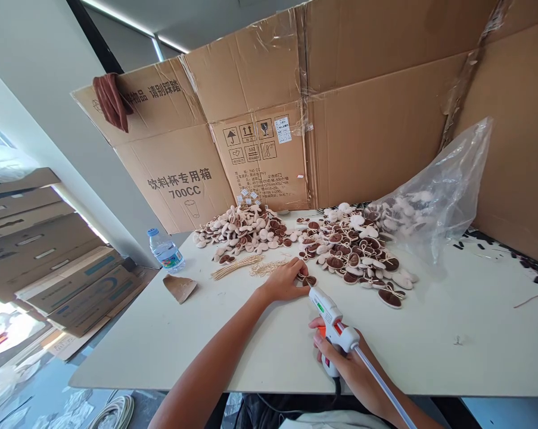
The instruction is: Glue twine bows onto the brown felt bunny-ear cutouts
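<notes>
The small brown piece [311,279] lies on the white table [233,345] at my left hand [288,279], whose curled fingers hold its edge, probably to steady it. My right hand [347,360] grips the glue gun [326,305] by its handle, nozzle angled at the piece; whether they touch is too small to tell. The cord bundle [237,266] and heaped pieces [353,250] lie beyond, seemingly for easy reach.

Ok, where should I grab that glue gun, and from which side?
The glue gun is probably best held by its white handle, from behind, as the right hand has it. The handle hangs below the body, and the nozzle points forward to the brown piece by the left hand: keep off that end, and stay under the glue stick at the back.
</notes>
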Tool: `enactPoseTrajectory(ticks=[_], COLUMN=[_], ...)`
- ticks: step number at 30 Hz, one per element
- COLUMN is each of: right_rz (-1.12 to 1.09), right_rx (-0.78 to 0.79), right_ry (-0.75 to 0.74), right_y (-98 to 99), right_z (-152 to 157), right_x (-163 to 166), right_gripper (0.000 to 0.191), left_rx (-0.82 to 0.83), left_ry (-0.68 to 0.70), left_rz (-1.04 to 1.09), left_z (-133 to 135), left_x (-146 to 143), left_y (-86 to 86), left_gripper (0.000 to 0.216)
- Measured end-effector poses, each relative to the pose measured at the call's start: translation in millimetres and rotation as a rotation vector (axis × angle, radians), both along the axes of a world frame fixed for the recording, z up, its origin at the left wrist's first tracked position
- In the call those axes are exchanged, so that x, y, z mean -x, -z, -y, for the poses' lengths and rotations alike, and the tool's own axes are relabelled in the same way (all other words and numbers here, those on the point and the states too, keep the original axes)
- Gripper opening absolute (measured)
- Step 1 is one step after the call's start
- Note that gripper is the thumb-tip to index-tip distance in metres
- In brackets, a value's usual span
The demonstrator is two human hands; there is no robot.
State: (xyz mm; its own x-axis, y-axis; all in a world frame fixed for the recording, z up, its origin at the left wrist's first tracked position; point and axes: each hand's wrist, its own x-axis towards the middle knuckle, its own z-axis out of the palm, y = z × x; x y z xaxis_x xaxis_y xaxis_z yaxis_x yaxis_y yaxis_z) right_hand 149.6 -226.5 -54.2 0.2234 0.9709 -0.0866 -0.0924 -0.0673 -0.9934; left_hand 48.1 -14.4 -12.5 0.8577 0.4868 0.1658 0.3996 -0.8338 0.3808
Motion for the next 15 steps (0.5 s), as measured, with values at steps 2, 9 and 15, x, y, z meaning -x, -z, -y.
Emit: enactPoseTrajectory(ticks=[2,9,15], right_rz=[-0.007,0.002,0.029], right_rx=[-0.002,-0.001,-0.013], right_ry=[0.002,-0.018,-0.019], right_y=[1.2,-9.6,-17.0], right_z=[-0.3,2.8,4.6], right_x=[0.2,-0.7,-1.2], right_gripper=[0.068,0.067,0.066], left_rx=[0.001,-0.016,0.026], left_ry=[-0.004,0.009,0.003], left_rz=[-0.001,0.024,0.037], left_z=[0.3,-1.5,-2.0], left_x=[-0.1,1.5,1.4], left_y=[-0.1,2.1,0.8], left_gripper=[0.029,0.03,0.03])
